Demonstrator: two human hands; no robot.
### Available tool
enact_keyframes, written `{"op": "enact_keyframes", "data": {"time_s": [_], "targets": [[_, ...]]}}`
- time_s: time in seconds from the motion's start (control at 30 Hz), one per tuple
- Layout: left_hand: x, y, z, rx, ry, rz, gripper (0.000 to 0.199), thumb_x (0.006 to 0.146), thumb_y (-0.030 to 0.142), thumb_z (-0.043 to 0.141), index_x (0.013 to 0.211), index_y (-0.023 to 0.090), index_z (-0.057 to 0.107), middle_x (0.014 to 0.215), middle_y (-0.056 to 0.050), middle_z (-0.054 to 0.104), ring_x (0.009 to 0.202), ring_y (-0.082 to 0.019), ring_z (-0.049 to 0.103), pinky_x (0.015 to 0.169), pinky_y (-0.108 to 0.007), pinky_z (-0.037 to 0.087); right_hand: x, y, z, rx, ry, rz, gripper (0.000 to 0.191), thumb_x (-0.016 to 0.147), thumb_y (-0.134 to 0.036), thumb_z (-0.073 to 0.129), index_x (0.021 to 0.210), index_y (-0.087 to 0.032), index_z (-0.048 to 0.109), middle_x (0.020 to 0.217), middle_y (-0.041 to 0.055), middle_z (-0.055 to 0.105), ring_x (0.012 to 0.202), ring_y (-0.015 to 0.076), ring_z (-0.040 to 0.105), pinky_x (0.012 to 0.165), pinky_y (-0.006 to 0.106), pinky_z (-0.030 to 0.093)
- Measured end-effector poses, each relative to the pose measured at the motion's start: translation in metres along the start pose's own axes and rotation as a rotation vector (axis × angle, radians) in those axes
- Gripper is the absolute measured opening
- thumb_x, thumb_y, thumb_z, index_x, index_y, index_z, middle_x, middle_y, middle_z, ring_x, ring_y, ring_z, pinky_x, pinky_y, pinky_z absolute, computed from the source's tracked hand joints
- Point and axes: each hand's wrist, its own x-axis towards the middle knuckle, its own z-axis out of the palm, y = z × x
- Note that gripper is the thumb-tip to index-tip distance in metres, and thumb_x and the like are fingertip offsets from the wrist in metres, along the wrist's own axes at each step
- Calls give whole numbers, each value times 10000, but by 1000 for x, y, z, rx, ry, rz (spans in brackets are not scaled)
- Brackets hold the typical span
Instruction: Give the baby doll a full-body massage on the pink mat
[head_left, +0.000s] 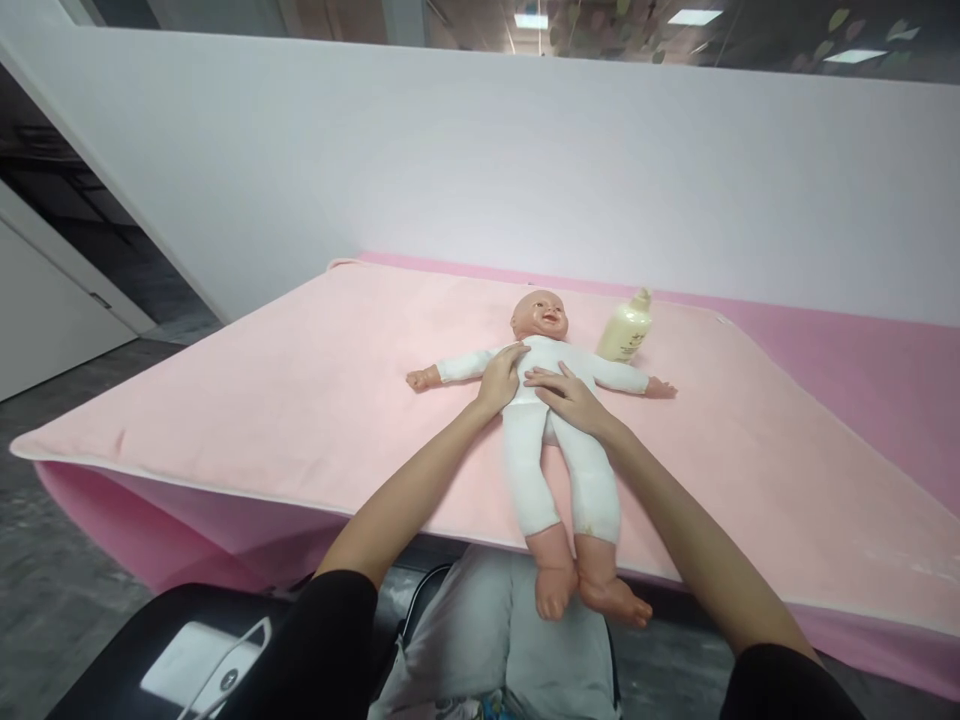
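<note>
A baby doll (pixel 559 440) with a white cloth body lies on its back on the pink mat, head toward the wall and feet hanging past the table's near edge. Along the left side of its torso rests my left hand (pixel 501 380), fingers stretched toward the doll's chest. My right hand (pixel 570 395) lies across the doll's belly, its fingers extended and slightly apart. Neither hand grips anything. Just above the doll's arm on the right, a pale yellow pump bottle (pixel 627 328) leans or lies tilted on the mat.
The pink mat (pixel 300 400) covers a table over a darker pink cloth (pixel 847 390). Behind it stands a white partition (pixel 480 160) with glass above. At lower left, a white device with a cable (pixel 199 665) sits on a black chair. My knees are under the near edge.
</note>
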Motion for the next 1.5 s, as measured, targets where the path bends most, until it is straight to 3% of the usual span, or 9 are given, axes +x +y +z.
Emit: {"op": "enact_keyframes", "data": {"time_s": [0.2,0.43,0.63,0.8,0.9,1.0,1.17,1.33,1.5], "targets": [[-6,8,-2,23,-34,17,574,710,-54,368,1175,140,642,1342,-106,596,1292,-193,516,1149,-390,371,5,15,-1,-194,22,123,383,942,-404,424,1242,-278,627,1480,34,452,1450,247,284,1182,590,23],[-7,14,-6,76,-78,12,593,692,-72,371,1156,165,655,1372,-85,574,1304,-199,508,1155,-409,363,9,43,-4,-258,178,266,499,923,-490,436,1379,-301,504,1553,57,334,1458,278,250,1153,644,68],[-7,17,-7,140,-111,36,515,778,-30,362,1184,119,642,1381,-125,561,1315,-195,496,1141,-364,368,6,69,-9,-91,298,388,628,916,-549,383,1429,-192,442,1523,113,382,1448,247,281,1197,508,133],[-8,18,-17,282,-264,173,442,917,151,381,1315,226,556,1466,-77,482,1380,-199,418,1183,-478,251,3,73,-10,-231,397,388,556,942,-508,320,1321,-167,539,1414,132,521,1350,263,431,1183,560,44],[-8,14,-22,373,-252,116,443,962,275,365,1389,259,480,1500,-82,435,1396,-225,390,1180,-532,195,-1,74,-16,-372,456,403,476,942,-420,303,1167,-159,631,1270,123,631,1226,258,527,1169,551,100],[-5,6,-27,474,-197,64,463,973,369,360,1400,223,464,1427,-125,517,1334,-248,458,1169,-506,197,-4,75,-23,-485,477,393,425,919,-339,314,1059,-158,673,1130,118,689,1091,251,577,1134,486,221],[0,-7,-41,731,-162,-61,438,980,375,291,1123,135,629,1090,-184,673,1073,-304,588,985,-460,349,-9,79,-33,-723,485,464,416,899,-298,327,932,-117,700,948,180,697,944,294,584,958,446,370],[3,-8,-57,829,-195,-169,363,966,337,337,984,129,635,1037,-199,657,1019,-330,589,878,-451,371,-22,89,-47,-849,415,577,485,926,-403,326,1024,-91,683,997,215,680,941,327,593,911,487,369],[7,-7,-65,803,-163,-283,399,977,362,314,902,151,644,964,-173,670,979,-301,615,857,-423,394,-33,100,-64,-759,429,751,605,945,-481,272,1128,-68,675,1035,242,662,1007,366,584,909,521,373]]}}
